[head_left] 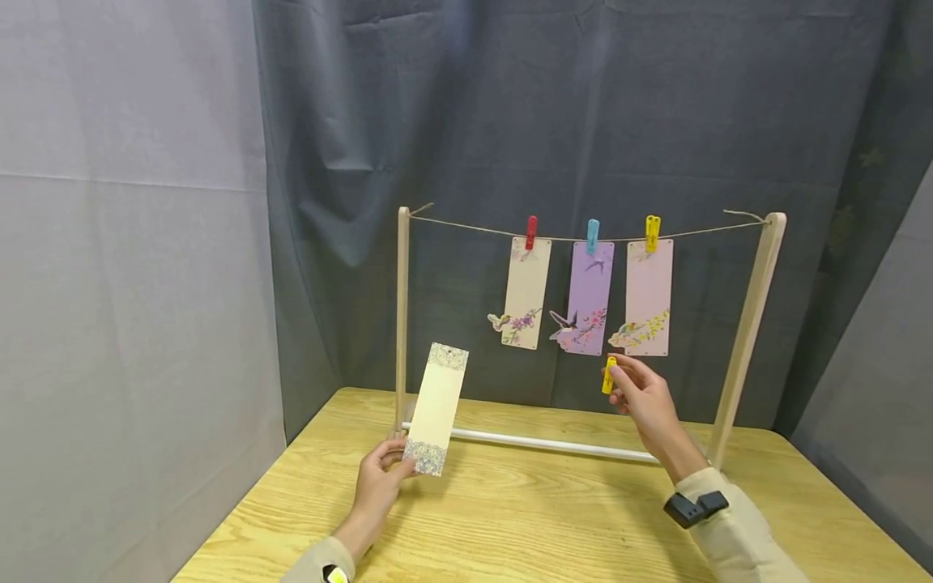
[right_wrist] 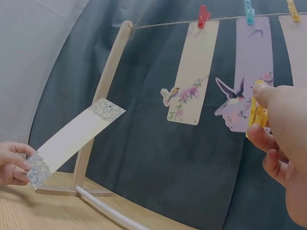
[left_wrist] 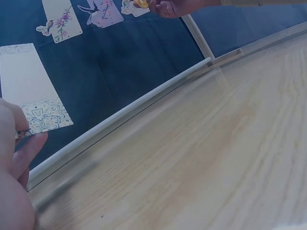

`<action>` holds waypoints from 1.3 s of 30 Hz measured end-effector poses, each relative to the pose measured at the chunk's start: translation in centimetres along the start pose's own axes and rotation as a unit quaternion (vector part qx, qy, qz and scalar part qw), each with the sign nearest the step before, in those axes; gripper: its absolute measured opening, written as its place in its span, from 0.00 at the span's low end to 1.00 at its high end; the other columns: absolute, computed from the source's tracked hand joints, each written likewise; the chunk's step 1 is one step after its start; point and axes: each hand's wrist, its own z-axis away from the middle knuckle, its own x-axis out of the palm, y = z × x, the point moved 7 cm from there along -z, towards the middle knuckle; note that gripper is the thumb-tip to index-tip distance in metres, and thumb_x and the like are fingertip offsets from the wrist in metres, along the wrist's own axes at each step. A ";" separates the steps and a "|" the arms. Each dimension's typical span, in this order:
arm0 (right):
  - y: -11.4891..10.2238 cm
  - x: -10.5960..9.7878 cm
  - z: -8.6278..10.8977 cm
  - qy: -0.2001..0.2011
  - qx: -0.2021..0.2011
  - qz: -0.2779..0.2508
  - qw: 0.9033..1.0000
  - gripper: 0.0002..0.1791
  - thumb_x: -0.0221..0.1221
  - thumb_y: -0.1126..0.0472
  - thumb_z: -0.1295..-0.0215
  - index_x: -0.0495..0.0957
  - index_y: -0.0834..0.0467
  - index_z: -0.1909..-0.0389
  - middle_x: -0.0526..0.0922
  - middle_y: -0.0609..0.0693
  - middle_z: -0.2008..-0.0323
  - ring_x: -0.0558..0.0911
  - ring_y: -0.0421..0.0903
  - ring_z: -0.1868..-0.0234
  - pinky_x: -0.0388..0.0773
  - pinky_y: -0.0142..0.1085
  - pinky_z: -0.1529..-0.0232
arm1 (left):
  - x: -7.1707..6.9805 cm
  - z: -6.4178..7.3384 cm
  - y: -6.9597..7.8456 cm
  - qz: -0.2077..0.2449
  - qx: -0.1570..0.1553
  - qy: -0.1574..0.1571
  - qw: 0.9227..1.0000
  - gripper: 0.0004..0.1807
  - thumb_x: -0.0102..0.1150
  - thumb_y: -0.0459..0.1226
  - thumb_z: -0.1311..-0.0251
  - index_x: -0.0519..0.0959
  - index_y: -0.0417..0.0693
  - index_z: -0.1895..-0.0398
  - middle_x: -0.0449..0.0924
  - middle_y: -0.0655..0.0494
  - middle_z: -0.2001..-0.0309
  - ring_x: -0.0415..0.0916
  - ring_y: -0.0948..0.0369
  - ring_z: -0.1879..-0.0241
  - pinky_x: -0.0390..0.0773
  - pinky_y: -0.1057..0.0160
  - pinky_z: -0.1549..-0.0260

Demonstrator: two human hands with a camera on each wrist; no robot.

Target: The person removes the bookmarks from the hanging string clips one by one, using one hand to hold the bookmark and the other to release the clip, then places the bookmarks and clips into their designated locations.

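My left hand point(head_left: 379, 483) pinches the lower end of a cream bookmark point(head_left: 439, 405) with lace-patterned ends, held tilted above the table near the left post. Between thumb and fingers of my right hand point(head_left: 647, 397) is a yellow clothespin point(head_left: 608, 376), just below the hanging cards. On the string point(head_left: 474, 228) hang a cream card point(head_left: 526, 291) under a red clothespin point(head_left: 531, 232), a purple card point(head_left: 589, 295) under a blue clothespin point(head_left: 593, 236), and a pink card point(head_left: 650, 295) under another yellow clothespin point(head_left: 652, 233). Each card carries birds and flowers.
The string runs between a left wooden post point(head_left: 403, 324) and a right wooden post point(head_left: 751, 332). A white rod point(head_left: 547, 442) joins their bases on the wooden table point(head_left: 510, 518). Dark cloth point(head_left: 437, 121) hangs behind, and a pale curtain point(head_left: 131, 283) stands at left.
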 end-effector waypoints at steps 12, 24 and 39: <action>2.9 -2.2 2.3 0.001 0.026 0.050 0.998 0.29 0.56 0.49 0.21 0.68 0.61 0.28 0.83 0.41 0.56 0.79 0.41 0.69 0.76 0.32 0.73 | -0.9 1.5 0.2 -0.044 -0.028 0.006 0.999 0.19 0.64 0.26 0.36 0.76 0.30 0.42 0.81 0.38 0.54 0.83 0.50 0.60 0.84 0.56 0.54; 6.8 -5.2 4.5 0.014 0.080 0.113 0.990 0.34 0.55 0.46 0.21 0.64 0.63 0.25 0.82 0.45 0.55 0.81 0.42 0.67 0.77 0.34 0.72 | -1.2 2.7 0.4 -0.074 -0.053 -0.016 0.996 0.19 0.64 0.28 0.34 0.74 0.30 0.42 0.81 0.41 0.54 0.83 0.50 0.60 0.82 0.53 0.52; 11.4 -8.8 7.7 0.050 0.111 0.203 0.972 0.35 0.52 0.48 0.18 0.61 0.72 0.27 0.77 0.68 0.44 0.83 0.45 0.66 0.80 0.34 0.73 | -1.5 3.7 0.2 -0.128 -0.057 -0.033 0.990 0.16 0.64 0.25 0.39 0.77 0.30 0.48 0.82 0.46 0.63 0.84 0.52 0.68 0.85 0.58 0.62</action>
